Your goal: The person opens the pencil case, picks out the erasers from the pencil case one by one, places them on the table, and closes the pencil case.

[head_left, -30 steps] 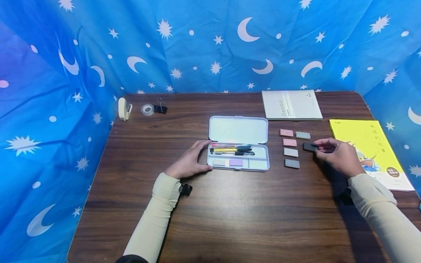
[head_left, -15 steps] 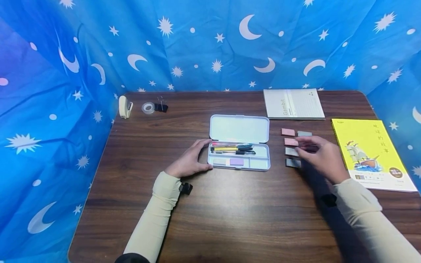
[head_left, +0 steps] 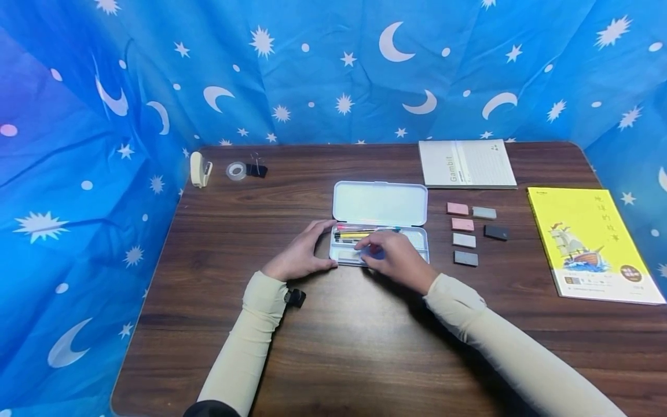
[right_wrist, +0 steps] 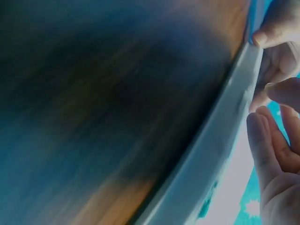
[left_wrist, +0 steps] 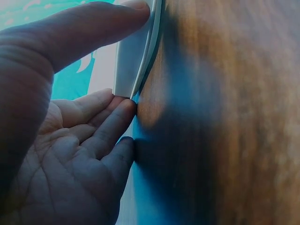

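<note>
A white pencil case (head_left: 380,204) lies open on the table, its lid laid back. Pens and a yellow pencil (head_left: 354,236) lie in its long compartment. My left hand (head_left: 302,255) holds the case's left end, thumb at the near corner and fingers at the far one. Above the front compartment is my right hand (head_left: 393,258), fingers bent and tips low over the case. In the right wrist view its thumb and fingertips stand a little apart, with nothing showing between them. Part of a purple eraser (head_left: 380,255) shows beneath it; the front compartment is partly hidden.
Right of the case lie pink erasers (head_left: 462,224), a white one (head_left: 464,240), grey ones (head_left: 466,258) and a black one (head_left: 495,233). Beyond are a notebook (head_left: 469,165) and yellow book (head_left: 594,243). Back left: stapler (head_left: 197,169), tape roll (head_left: 236,171), binder clip (head_left: 256,170).
My right hand has let go of the black eraser, which stays on the table, and has moved left past the other erasers to over the pencil case. My left hand has stayed put.
</note>
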The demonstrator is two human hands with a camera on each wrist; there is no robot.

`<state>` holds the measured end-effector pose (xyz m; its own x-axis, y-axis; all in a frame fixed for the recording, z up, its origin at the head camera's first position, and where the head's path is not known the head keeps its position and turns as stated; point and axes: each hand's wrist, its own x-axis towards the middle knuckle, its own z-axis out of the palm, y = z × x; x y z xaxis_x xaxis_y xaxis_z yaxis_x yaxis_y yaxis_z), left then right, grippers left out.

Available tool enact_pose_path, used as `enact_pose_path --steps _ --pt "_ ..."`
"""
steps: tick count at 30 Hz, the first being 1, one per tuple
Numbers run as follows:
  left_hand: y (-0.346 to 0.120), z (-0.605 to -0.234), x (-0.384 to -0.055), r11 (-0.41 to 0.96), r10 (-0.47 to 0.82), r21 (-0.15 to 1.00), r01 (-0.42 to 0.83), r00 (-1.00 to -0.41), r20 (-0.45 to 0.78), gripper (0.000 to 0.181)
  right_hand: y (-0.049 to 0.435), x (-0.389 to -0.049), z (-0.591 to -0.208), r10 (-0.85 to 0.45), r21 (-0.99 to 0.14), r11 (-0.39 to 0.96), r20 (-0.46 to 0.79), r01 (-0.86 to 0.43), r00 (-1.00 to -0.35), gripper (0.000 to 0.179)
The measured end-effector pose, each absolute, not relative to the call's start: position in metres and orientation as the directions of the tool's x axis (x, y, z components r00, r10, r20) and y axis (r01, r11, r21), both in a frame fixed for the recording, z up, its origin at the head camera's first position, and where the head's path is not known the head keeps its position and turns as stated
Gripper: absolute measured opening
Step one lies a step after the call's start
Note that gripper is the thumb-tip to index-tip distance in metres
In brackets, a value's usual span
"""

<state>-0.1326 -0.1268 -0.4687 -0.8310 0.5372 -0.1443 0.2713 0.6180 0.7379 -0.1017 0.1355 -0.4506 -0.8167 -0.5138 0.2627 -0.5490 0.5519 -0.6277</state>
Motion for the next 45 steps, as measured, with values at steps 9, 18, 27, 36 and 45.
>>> enact_pose_path --steps 9,18,27,36,45 --pt "-0.126 -0.470 -0.133 0.605 0.545 0.746 0.279 -0.828 -0.132 0.095 0.117 -0.111 -0.455 -0.558 -0.571 0.604 0.196 -0.556 -0.806 0.013" --pt "-0.127 -0.468 -0.133 0.609 0.542 0.745 0.272 -0.828 -0.142 0.093 0.109 -0.111 -0.444 -0.589 -0.486 0.671 0.110 -0.560 -0.801 0.011" --pt "-0.127 -0.468 -0.134 0.614 0.540 0.743 0.265 -0.828 -0.151 0.093 0.106 -0.110 -0.439 -0.613 -0.432 0.685 0.094 -0.586 -0.785 0.009" --pt "-0.128 -0.469 -0.133 0.608 0.543 0.748 0.266 -0.826 -0.148 0.093 0.112 -0.113 -0.444 -0.624 -0.454 0.643 0.155 -0.616 -0.766 0.013" --pt "-0.128 -0.469 -0.133 0.617 0.537 0.744 0.256 -0.828 -0.161 0.094 0.133 -0.113 -0.433 -0.562 -0.487 0.652 0.204 -0.581 -0.802 0.019"
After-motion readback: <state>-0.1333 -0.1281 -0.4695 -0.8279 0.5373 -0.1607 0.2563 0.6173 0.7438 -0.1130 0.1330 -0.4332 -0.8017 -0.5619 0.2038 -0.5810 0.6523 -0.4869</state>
